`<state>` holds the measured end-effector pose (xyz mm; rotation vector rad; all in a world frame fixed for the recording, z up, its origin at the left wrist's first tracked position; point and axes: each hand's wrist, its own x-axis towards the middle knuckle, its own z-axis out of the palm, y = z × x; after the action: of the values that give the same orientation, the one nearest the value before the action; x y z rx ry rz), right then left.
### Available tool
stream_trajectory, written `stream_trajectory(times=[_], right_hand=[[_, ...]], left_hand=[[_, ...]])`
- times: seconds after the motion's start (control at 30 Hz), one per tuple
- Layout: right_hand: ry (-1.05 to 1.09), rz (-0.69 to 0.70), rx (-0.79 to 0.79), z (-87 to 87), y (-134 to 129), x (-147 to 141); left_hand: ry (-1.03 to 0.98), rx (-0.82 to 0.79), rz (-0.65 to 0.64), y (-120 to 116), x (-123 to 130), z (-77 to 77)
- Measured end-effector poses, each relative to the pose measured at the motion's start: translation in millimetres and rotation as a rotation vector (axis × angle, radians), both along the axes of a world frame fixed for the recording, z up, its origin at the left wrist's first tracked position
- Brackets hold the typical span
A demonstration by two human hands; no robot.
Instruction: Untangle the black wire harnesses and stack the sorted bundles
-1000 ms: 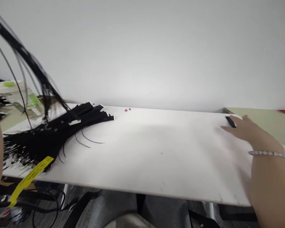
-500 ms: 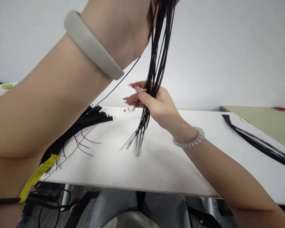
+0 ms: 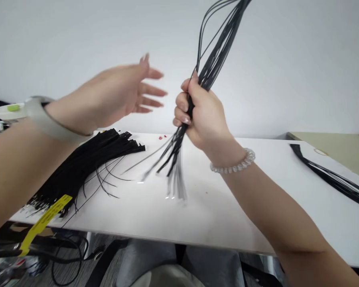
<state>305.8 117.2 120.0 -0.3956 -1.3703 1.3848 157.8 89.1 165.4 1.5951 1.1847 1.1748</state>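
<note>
My right hand (image 3: 202,105) is wrapped round a bundle of thin black wires (image 3: 223,50), held up above the table. The upper part of the bundle leans right and runs out of view, with a few wires bowing out in a loop. Below the fist, the loose ends fan out, some smeared by motion. To the left, my left hand (image 3: 128,89) is raised with fingers spread and holds nothing; it is apart from the bundle. Beneath my left arm lies a large pile of black wires (image 3: 89,163), several stray strands curving off it.
On the white table (image 3: 227,215), another black wire bundle (image 3: 326,175) lies at the right. A beige surface (image 3: 341,153) adjoins there. Small red bits (image 3: 162,137) sit near the wall. A yellow tag (image 3: 46,223) on a black cable hangs by the front left edge.
My left hand has let go of the upper bundle and come down to the left. My right hand has closed round the wires, and the bundle now tilts right.
</note>
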Motion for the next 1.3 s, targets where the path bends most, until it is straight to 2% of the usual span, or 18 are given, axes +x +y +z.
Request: stream_trajectory(times=[0.03,0.1,0.2,0.27,0.33,0.4,0.53,0.63,0.73,0.83,0.93,1.03,1.1,1.13,1.2,1.3], right_hand=[[-0.058,-0.041,0.040,-0.5,4.7,7.5],[-0.303,-0.176,0.188,-4.3,11.8,26.1],[-0.879,-0.418,0.511,-18.8,14.7,59.0],[-1.281,-0.501,0.690,-33.6,13.6,81.2],[-1.445,-0.509,0.747,-50.0,12.0,102.0],[-1.529,-0.511,0.771,-65.0,10.6,121.0],[-1.687,-0.536,0.840,-83.8,8.1,151.1],[-1.749,-0.581,0.922,-89.5,9.6,165.0],[-1.749,-0.595,1.016,-93.4,14.2,174.1],[-1.696,-0.515,1.072,-97.7,15.7,182.5],[-1.574,-0.424,1.059,-97.7,12.5,185.8],[-1.418,-0.395,0.963,-88.5,10.7,171.2],[-1.329,-0.397,0.817,-81.2,12.9,150.1],[-1.264,-0.371,0.640,-78.8,14.8,138.0],[-1.243,-0.274,0.538,-79.0,18.2,115.2],[-1.257,-0.075,0.462,-89.4,16.5,95.5]], left_hand=[[-0.009,-0.036,-0.016,-3.3,-8.9,-6.4],[-0.077,-0.130,-0.063,-10.3,-20.7,-16.7],[-0.208,-0.322,-0.185,-17.0,-22.9,-30.5],[-0.254,-0.424,-0.265,-15.9,-15.9,-44.6],[-0.300,-0.463,-0.313,-10.4,-4.2,-64.3],[-0.342,-0.462,-0.303,-2.8,10.6,-86.8],[-0.329,-0.445,-0.317,10.2,40.0,-123.9],[-0.376,-0.492,-0.320,15.2,53.4,-136.5],[-0.481,-0.618,-0.334,16.8,57.9,-140.1],[-0.481,-0.650,-0.310,16.0,57.6,-145.7],[-0.461,-0.619,-0.247,16.6,58.3,-159.7],[-0.432,-0.574,-0.191,20.0,64.7,-175.4],[-0.407,-0.543,-0.188,21.1,70.6,-181.6],[-0.394,-0.527,-0.193,20.5,72.9,-183.0],[-0.368,-0.499,-0.200,16.0,74.8,-183.4],[-0.325,-0.483,-0.184,3.0,71.1,-182.5]])
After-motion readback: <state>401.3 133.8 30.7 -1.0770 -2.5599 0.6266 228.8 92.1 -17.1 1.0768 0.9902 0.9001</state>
